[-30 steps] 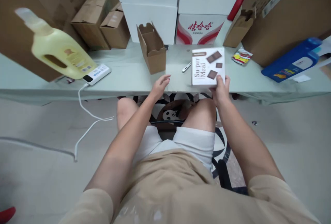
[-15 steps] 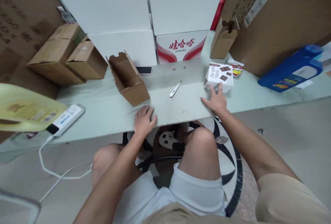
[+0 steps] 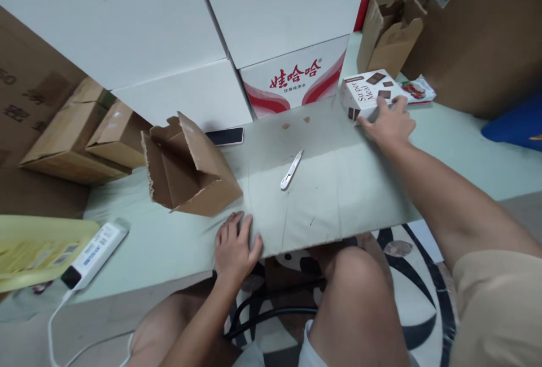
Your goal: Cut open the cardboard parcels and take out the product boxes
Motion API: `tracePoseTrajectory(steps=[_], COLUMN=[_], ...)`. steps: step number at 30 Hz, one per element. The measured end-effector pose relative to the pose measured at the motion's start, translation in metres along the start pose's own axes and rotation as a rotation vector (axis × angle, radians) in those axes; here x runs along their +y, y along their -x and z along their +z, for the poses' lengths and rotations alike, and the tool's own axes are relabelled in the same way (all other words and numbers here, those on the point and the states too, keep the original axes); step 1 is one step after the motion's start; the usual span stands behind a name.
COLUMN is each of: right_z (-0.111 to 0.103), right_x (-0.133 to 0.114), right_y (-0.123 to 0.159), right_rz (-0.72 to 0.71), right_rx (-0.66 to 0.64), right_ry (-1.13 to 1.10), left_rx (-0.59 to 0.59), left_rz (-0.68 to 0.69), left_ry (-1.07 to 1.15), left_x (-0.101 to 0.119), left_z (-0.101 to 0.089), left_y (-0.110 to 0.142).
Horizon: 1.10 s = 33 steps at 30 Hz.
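A small white box printed "Super Meal" with brown squares (image 3: pixel 359 86) lies at the back right of the table. My right hand (image 3: pixel 392 121) is on its near side, thumb at the lower front corner and fingers over the top edge, gripping it. Near the table's front edge my left hand (image 3: pixel 235 248) rests flat with its fingers apart, holding nothing. Just beyond it stands an opened brown carton (image 3: pixel 215 186), its top gaping toward me. Between the hands lies a white utility knife (image 3: pixel 292 169).
A phone (image 3: pixel 226 136) lies behind the carton. Another open carton (image 3: pixel 389 36) and a small packet (image 3: pixel 417 90) are by the white box. Stacked white boxes (image 3: pixel 178 93) line the back. At left are a power strip (image 3: pixel 97 254) and a yellow jug (image 3: pixel 42 251); a blue bottle (image 3: pixel 519 124) is at right.
My right hand has moved from the box's front edge to farther over its near side. The left hand stays resting on the table. The view has shifted closer and tilted.
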State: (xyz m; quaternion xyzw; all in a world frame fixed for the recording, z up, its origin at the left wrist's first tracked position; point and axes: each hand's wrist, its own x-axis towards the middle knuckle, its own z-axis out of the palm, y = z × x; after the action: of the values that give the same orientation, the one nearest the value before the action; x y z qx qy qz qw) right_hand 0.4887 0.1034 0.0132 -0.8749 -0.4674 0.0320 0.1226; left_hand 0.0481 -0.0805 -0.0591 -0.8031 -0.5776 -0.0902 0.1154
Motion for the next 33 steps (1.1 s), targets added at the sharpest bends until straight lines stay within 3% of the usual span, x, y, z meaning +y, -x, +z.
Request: tracePoseTrajectory(steps=[11, 14, 17, 21, 24, 30, 33], right_z=[0.016, 0.016, 0.016, 0.011, 0.003, -0.003, 0.001], right_x=[-0.005, 0.012, 0.038, 0.072, 0.085, 0.086, 0.084], right_y=[0.003, 0.004, 0.009, 0.008, -0.014, -0.087, -0.098], right_rz=[0.022, -0.115, -0.229, -0.100, -0.069, -0.183, -0.185], right_rx=[0.019, -0.055, -0.051, -0.017, -0.050, -0.171, -0.182], right_ry=[-0.075, -0.121, -0.162, -0.103, -0.044, 0.227, 0.219], left_rx=[-0.008, 0.007, 0.020, 0.016, 0.018, -0.024, -0.063], left_rz=[0.020, 0.012, 0.010, 0.016, 0.026, 0.022, -0.010], left_ry=[-0.018, -0.006, 0.010, 0.020, -0.002, -0.049, -0.043], left_x=[0.000, 0.000, 0.000, 0.000, -0.001, -0.002, -0.002], left_z=[0.002, 0.001, 0.000, 0.000, 0.001, 0.002, 0.001], left_y=[0.000, -0.001, -0.001, 0.000, 0.000, 0.000, 0.000])
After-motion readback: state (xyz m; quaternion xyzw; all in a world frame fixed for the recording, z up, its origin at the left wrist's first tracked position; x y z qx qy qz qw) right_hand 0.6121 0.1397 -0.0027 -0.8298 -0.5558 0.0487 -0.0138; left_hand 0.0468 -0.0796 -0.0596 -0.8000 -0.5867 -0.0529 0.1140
